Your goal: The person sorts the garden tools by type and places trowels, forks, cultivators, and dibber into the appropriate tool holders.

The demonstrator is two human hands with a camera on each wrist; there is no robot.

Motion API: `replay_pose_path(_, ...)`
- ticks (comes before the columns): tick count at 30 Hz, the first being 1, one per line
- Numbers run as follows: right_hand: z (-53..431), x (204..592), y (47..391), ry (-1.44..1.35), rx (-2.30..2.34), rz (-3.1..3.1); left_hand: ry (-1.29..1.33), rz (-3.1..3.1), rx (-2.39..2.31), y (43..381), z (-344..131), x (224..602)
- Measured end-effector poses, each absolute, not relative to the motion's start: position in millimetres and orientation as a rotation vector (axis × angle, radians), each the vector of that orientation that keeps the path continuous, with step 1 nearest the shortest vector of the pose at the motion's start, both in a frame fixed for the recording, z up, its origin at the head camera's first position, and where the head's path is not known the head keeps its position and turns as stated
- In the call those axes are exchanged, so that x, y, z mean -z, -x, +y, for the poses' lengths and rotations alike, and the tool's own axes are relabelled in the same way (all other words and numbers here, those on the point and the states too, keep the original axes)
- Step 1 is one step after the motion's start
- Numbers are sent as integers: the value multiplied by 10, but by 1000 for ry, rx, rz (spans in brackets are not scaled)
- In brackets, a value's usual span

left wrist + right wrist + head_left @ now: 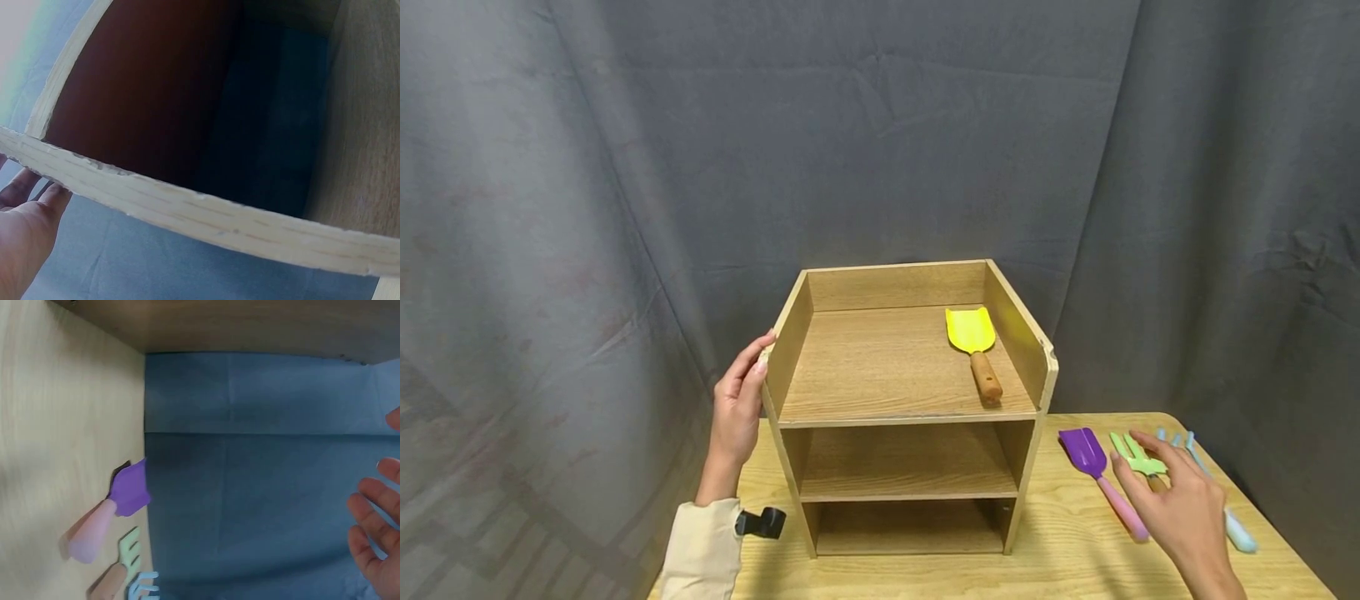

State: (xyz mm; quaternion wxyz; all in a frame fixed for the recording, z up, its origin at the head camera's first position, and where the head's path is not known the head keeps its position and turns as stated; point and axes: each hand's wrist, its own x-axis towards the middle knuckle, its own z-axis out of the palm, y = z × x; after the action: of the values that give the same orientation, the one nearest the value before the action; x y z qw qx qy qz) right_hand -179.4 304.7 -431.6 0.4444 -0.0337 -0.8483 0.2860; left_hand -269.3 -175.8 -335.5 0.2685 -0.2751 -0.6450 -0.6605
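A small wooden shelf unit (910, 421) stands on the table. Against the outer side of its left panel rests my left hand (737, 412), fingertips and thumb touching the edge; the left wrist view shows this hand (28, 231) outside the panel. A yellow toy shovel (972, 331) with a wooden handle lies on the top shelf. My right hand (1183, 504) hovers over a light green toy fork (1138, 458), partly covering it, with fingers spread and holding nothing. Beside it lie a purple toy shovel (1084, 452) with a pink handle and a light blue toy rake (1240, 533).
The light wooden table (1052, 558) has its right edge close beyond the rake. Grey curtain (887, 150) hangs behind the shelf and along both sides. Two lower compartments (910, 462) of the shelf face the front. A black strap (762, 523) sits at the left cuff.
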Motion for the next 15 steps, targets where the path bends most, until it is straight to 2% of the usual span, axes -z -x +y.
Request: replay_pose_path(15,3184,4548,1839,74,-694,-2225,754,-1732,1777,2699,-1763,3355)
